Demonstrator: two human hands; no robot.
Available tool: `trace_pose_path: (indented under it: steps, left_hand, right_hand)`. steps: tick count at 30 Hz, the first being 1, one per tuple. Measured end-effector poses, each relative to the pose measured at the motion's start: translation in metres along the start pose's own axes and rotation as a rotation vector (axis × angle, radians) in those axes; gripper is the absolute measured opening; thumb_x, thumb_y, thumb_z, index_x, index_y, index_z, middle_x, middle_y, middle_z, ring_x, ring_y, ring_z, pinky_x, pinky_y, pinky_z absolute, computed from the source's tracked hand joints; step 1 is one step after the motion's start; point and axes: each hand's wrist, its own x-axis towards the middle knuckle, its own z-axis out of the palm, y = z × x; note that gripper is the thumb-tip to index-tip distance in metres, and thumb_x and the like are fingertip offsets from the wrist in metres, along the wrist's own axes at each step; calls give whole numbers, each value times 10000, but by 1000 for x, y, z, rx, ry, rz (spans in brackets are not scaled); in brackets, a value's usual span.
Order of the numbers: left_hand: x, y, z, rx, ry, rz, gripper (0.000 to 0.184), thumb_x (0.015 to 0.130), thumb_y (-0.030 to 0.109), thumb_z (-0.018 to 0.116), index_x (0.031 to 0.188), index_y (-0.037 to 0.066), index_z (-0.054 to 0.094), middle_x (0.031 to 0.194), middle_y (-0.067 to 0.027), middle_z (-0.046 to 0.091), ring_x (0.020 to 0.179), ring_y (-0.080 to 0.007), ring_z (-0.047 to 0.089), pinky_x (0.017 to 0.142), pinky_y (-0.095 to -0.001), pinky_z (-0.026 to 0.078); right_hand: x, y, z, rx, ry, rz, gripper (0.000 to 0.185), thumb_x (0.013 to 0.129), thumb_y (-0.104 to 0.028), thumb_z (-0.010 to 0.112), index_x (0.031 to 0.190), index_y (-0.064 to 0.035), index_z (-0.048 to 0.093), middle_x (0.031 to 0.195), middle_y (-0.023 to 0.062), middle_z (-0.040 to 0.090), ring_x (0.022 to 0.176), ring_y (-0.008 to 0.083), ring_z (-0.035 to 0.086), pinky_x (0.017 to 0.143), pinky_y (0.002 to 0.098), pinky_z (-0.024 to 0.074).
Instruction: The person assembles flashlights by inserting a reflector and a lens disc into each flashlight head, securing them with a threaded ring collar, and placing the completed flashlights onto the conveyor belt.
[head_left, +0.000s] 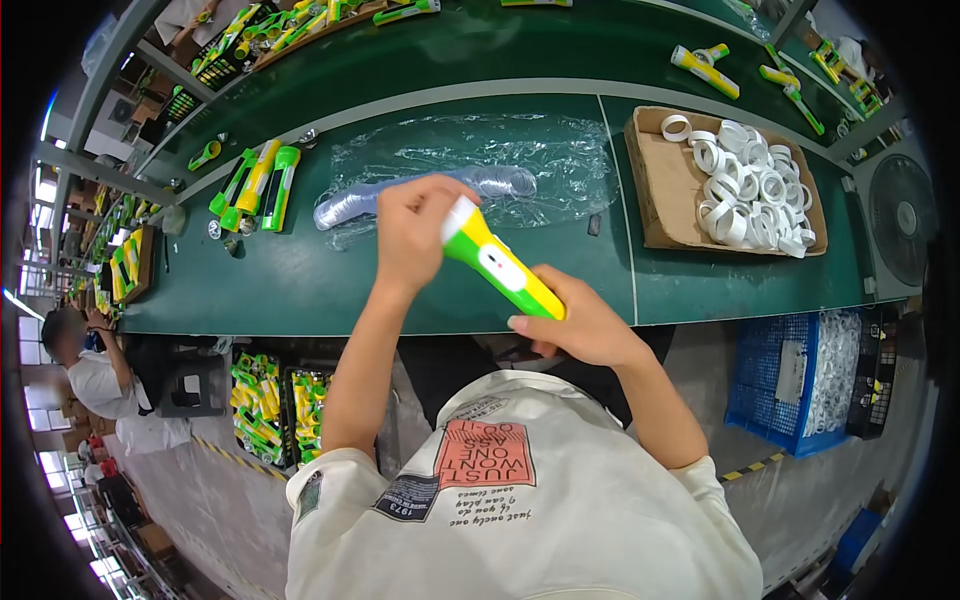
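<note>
A yellow and green flashlight (500,270) with a white ring at its head is held at a slant above the front of the green table. My right hand (590,318) is wrapped round its tail end. My left hand (415,225) is closed at the head, fingers curled against the white ring (460,217). A stack of clear round lenses (345,205) in plastic wrap lies just behind the left hand, partly hidden by it. On the right, a cardboard tray (655,205) holds many loose white rings (745,185).
Several flashlight bodies (280,190) lie at the table's left. Clear plastic film (570,150) spreads behind the hands. More flashlights (705,72) rest on the raised shelf. A blue crate (765,385) and a fan (897,215) stand at right; a seated person (100,370) is at far left.
</note>
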Motion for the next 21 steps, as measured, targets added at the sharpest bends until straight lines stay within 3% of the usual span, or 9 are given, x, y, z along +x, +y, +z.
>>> trace_pose_path:
  steps: [3, 4, 6, 11, 13, 17, 18, 19, 21]
  left_hand:
    - [1, -7, 2, -371, 19, -313, 583, 1081, 423, 360, 1191, -64, 661, 1010, -123, 720, 901, -202, 679, 806, -340, 526]
    - [-5, -6, 11, -491, 23, -330, 605, 1084, 447, 348, 1249, -61, 631, 1080, -136, 711, 966, -215, 672, 860, -357, 519]
    - [-16, -3, 32, -706, 80, -388, 698, 1079, 528, 320, 1385, -64, 527, 1290, -180, 647, 1159, -265, 618, 1032, -410, 447]
    - [-30, -19, 44, -873, 1, -226, 777, 1054, 620, 295, 1454, -27, 453, 1359, -207, 599, 1164, -292, 611, 1010, -439, 468]
    - [-34, -20, 53, -792, 21, -223, 768, 1051, 625, 299, 1477, 0, 437, 1364, -211, 594, 1167, -284, 610, 1003, -434, 473]
    - [-38, -20, 59, -722, 40, -315, 699, 1067, 574, 332, 1470, 13, 439, 1346, -195, 615, 1173, -269, 613, 1018, -422, 469]
    - [-42, -21, 63, -651, 67, -339, 650, 1084, 525, 335, 1444, -3, 457, 1342, -191, 617, 1187, -262, 618, 1027, -406, 473]
    - [-45, -24, 68, -682, 93, -328, 596, 1092, 461, 385, 1445, -16, 440, 1324, -204, 620, 1201, -267, 619, 1032, -397, 477]
    - [-49, -19, 78, -640, 165, -435, 547, 1087, 398, 446, 1446, -14, 418, 1291, -211, 630, 1213, -270, 612, 1026, -387, 485]
  right_hand:
    - [2, 28, -14, 801, -307, -4, 538, 972, -358, 649, 1259, 79, 519, 755, 101, 608, 457, 121, 522, 372, 249, 410]
    - [7, 37, -14, 867, -369, -66, 664, 1009, -451, 537, 1304, 140, 476, 734, 138, 592, 401, 135, 491, 316, 247, 377]
    - [11, 46, -15, 1057, -481, -33, 599, 1028, -441, 481, 1285, 99, 510, 708, 123, 599, 406, 137, 502, 326, 242, 379]
    - [20, 51, -13, 1238, -616, -67, 625, 1034, -486, 415, 1310, 67, 504, 690, 129, 602, 405, 144, 497, 328, 244, 394]
    - [16, 42, -7, 1296, -471, -11, 678, 1029, -514, 394, 1283, 105, 502, 673, 145, 576, 382, 143, 481, 310, 239, 386]
    - [18, 40, -5, 968, -203, -48, 659, 1026, -520, 381, 1261, 77, 531, 679, 144, 581, 386, 146, 489, 324, 241, 379]
    - [17, 35, -5, 693, -64, -97, 571, 1027, -480, 431, 1267, 24, 546, 694, 129, 595, 395, 156, 498, 336, 245, 361]
    - [16, 29, -2, 293, 192, -7, 461, 1002, -345, 586, 1275, 22, 528, 742, 123, 643, 503, 188, 590, 429, 272, 454]
    - [24, 40, 9, -430, 595, -483, 540, 930, -273, 701, 1334, 25, 501, 892, 166, 679, 635, 238, 651, 569, 319, 535]
